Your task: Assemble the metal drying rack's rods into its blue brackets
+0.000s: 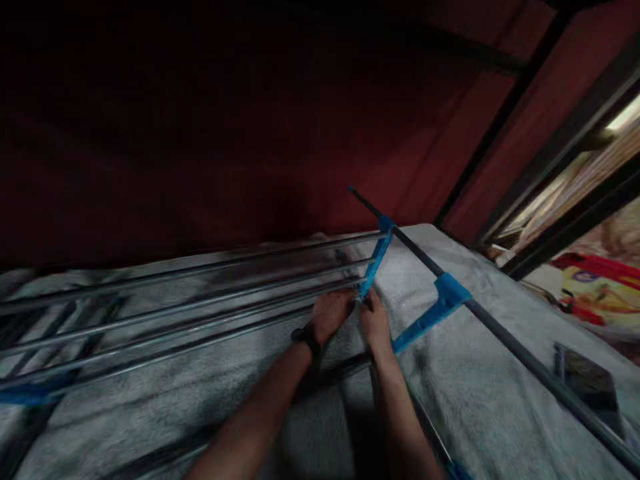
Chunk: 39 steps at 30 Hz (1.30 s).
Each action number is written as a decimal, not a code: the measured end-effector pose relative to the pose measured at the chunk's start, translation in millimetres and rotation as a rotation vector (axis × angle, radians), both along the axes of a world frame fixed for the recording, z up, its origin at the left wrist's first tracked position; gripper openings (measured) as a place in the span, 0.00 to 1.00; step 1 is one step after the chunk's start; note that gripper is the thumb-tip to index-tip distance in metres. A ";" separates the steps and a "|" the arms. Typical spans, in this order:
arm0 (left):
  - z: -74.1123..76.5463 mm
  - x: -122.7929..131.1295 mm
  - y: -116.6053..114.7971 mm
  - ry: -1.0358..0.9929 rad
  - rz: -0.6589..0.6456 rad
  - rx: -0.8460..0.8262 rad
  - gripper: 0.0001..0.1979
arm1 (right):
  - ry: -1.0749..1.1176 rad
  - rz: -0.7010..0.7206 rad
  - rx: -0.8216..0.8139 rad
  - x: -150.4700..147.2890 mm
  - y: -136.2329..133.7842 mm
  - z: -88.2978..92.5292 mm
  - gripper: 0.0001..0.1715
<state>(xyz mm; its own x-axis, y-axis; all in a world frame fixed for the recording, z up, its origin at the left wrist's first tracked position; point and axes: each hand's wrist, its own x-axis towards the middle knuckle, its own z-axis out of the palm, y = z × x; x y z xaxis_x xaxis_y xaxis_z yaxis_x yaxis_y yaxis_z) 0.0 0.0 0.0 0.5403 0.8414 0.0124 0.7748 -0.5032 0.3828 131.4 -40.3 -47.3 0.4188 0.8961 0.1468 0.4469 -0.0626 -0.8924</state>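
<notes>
A metal rack of long grey bars (200, 293) with blue plastic joints lies on a grey textured cover (480, 373). My left hand (331, 313), with a dark band at the wrist, is closed around the end of one bar. My right hand (374, 321) pinches the lower end of a blue cross piece (376, 261) right beside it. The two hands nearly touch. A dark rod (500, 330) runs diagonally to the right and carries a second blue bracket (440, 303).
A dark red wall (250, 133) rises behind the rack. A dark flat object (587, 383) lies on the cover at the right. A dark frame and brightly coloured cloth (595, 283) show at the far right.
</notes>
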 end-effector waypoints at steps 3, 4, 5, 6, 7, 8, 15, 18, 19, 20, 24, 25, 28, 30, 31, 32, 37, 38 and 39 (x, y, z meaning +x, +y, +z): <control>-3.5 -0.2 3.4 -0.010 0.009 -0.009 0.19 | -0.005 -0.035 -0.026 -1.2 0.9 -1.2 0.39; -3.9 0.1 4.2 -0.012 0.010 -0.012 0.19 | -0.005 -0.043 -0.033 -1.6 1.2 -1.7 0.39; -3.8 0.5 4.8 -0.015 0.008 -0.014 0.19 | -0.004 -0.051 -0.041 -1.8 1.4 -2.2 0.39; -3.2 0.9 5.0 -0.016 0.005 -0.016 0.18 | -0.001 -0.054 -0.045 -2.0 1.5 -2.5 0.39; -2.4 1.5 5.1 -0.015 0.002 -0.017 0.18 | 0.002 -0.056 -0.047 -2.2 1.5 -2.7 0.39; -1.4 1.9 4.9 -0.012 -0.002 -0.016 0.18 | 0.006 -0.058 -0.049 -2.4 1.5 -2.7 0.39; 2.2 2.7 4.5 0.009 -0.018 -0.022 0.18 | -0.014 -0.064 -0.100 -4.1 -1.4 4.0 0.39; 3.0 1.7 6.1 0.015 -0.027 -0.037 0.18 | -0.024 -0.068 -0.117 -4.3 -2.2 6.9 0.39; 3.7 1.2 6.7 0.015 -0.033 -0.041 0.18 | -0.028 -0.066 -0.117 -4.3 -2.4 7.5 0.39; 4.4 0.7 7.2 0.015 -0.043 -0.043 0.18 | -0.032 -0.061 -0.113 -4.3 -2.5 8.0 0.39; 7.6 -0.7 7.4 0.034 -0.091 -0.039 0.17 | -0.060 -0.043 -0.101 -4.6 -3.2 8.8 0.39; 7.9 -0.9 7.0 0.039 -0.097 -0.031 0.17 | -0.069 -0.046 -0.103 -4.6 -3.5 8.7 0.39; 7.6 -1.4 5.3 0.048 -0.104 -0.001 0.17 | -0.082 -0.053 -0.121 -3.9 -4.0 7.8 0.40; 6.8 -1.7 4.5 0.053 -0.108 0.016 0.17 | -0.081 -0.047 -0.130 -2.9 -4.0 6.4 0.40; 6.4 -1.9 4.2 0.059 -0.112 0.022 0.18 | -0.081 -0.044 -0.129 -2.4 -3.8 5.5 0.40; 6.0 -1.9 3.9 0.065 -0.114 0.028 0.18 | -0.081 -0.039 -0.120 -1.8 -3.6 4.5 0.41; 5.9 -3.0 0.6 0.083 -0.114 0.054 0.18 | -0.068 -0.018 -0.053 1.6 -3.0 -1.3 0.40; 6.7 -4.3 -1.5 0.072 -0.112 0.063 0.18 | -0.066 -0.017 -0.049 2.5 -3.0 -2.3 0.40; 7.9 -6.4 -4.6 0.059 -0.108 0.073 0.18 | -0.065 -0.019 -0.049 3.5 -3.1 -3.1 0.40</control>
